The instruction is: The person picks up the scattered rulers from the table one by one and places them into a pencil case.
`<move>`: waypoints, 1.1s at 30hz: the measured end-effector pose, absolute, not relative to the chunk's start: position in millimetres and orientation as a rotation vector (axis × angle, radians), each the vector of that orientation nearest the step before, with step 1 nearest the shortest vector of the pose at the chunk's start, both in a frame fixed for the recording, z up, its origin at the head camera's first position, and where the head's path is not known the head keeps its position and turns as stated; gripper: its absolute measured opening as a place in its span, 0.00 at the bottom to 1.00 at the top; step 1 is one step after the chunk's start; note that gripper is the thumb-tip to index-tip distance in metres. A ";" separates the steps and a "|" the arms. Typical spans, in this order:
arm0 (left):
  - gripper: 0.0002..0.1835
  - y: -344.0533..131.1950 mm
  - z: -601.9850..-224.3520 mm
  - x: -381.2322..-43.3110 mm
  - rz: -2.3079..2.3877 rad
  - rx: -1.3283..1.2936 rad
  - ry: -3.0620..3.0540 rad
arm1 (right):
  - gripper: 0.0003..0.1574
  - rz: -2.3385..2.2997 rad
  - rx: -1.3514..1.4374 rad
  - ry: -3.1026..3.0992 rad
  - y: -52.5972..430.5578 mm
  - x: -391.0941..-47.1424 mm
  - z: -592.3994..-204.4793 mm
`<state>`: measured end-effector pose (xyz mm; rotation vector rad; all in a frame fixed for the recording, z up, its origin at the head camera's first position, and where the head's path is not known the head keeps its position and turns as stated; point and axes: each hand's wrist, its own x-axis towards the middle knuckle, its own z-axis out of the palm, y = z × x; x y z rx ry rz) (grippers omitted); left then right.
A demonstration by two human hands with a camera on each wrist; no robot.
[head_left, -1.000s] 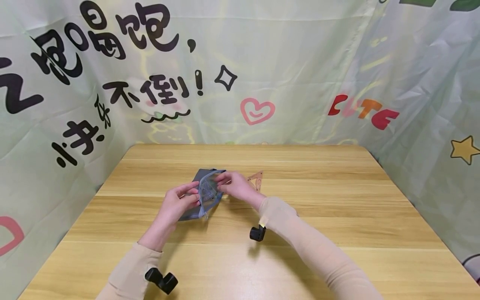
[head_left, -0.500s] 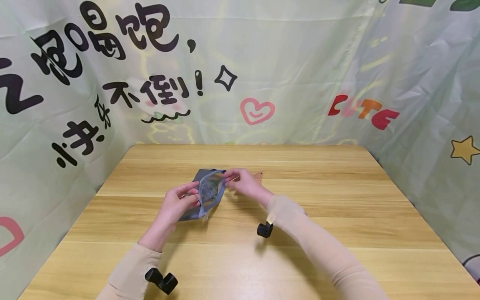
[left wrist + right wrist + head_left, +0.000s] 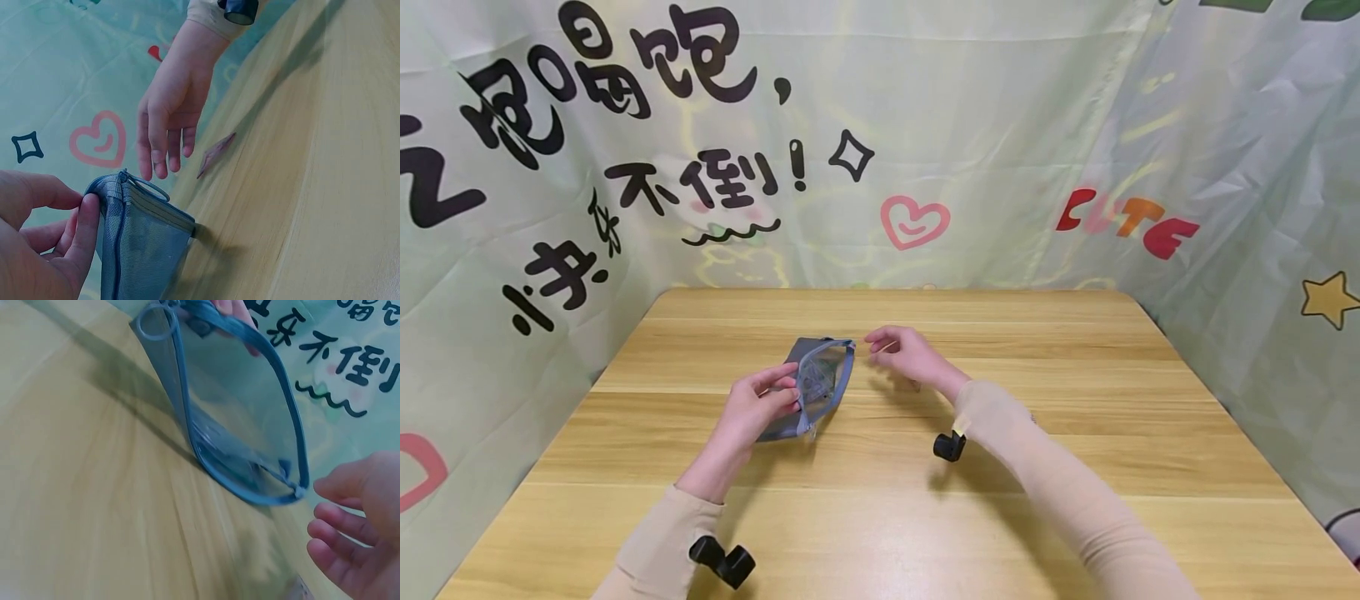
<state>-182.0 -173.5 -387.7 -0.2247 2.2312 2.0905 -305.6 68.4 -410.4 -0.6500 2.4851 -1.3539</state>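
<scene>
My left hand (image 3: 763,400) pinches the rim of a blue-grey zip pouch (image 3: 786,427) between thumb and fingers. The pouch's mouth gapes toward the right, its zip edge curving round it in the right wrist view. Clear, flat pieces (image 3: 219,440) lie inside; their exact shape is hard to make out. Just right of the mouth is my right hand (image 3: 913,354), apart from the pouch, fingers loosely bent around nothing. A pink triangular set square (image 3: 215,154) lies on the table under and beyond that hand, mostly hidden by it in the head view.
The wooden table (image 3: 880,517) reaches back to a printed cloth backdrop (image 3: 1000,150), which also hangs along both sides. A ring pull (image 3: 157,322) hangs at the pouch's zip. Each wrist carries a small black camera (image 3: 950,447).
My right hand has drawn out of the pouch's mouth and moved right and slightly away, covering most of the set square. The left hand and the pouch have stayed put.
</scene>
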 end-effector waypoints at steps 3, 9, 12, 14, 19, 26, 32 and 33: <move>0.26 -173.7 -387.9 -181.9 2.093 -0.224 2.229 | 0.24 -1.321 -0.684 2.515 74.6 -310.0 -410.8; 0.26 -173.9 -388.8 -182.2 2.093 -0.211 2.233 | 0.23 -1.260 -0.751 2.599 86.3 -318.9 -415.4; 0.26 -173.8 -389.0 -182.5 2.092 -0.213 2.235 | 0.23 -1.225 -0.779 2.616 90.7 -321.6 -417.5; 0.26 -173.7 -388.8 -182.7 2.092 -0.216 2.236 | 0.23 -1.208 -0.794 2.621 92.8 -322.8 -418.1; 0.26 -174.0 -388.7 -182.8 2.092 -0.214 2.236 | 0.23 -1.173 -0.822 2.639 97.9 -325.4 -419.0; 0.26 -174.7 -388.9 -182.9 2.089 -0.203 2.240 | 0.23 -1.091 -0.842 2.671 105.6 -330.1 -423.1; 0.26 -175.2 -389.7 -183.3 2.075 -0.198 2.255 | 0.24 -1.044 -0.865 2.671 110.7 -333.7 -429.1; 0.26 -175.3 -390.0 -183.4 2.073 -0.199 2.257 | 0.24 -1.045 -0.872 2.664 111.7 -334.0 -429.8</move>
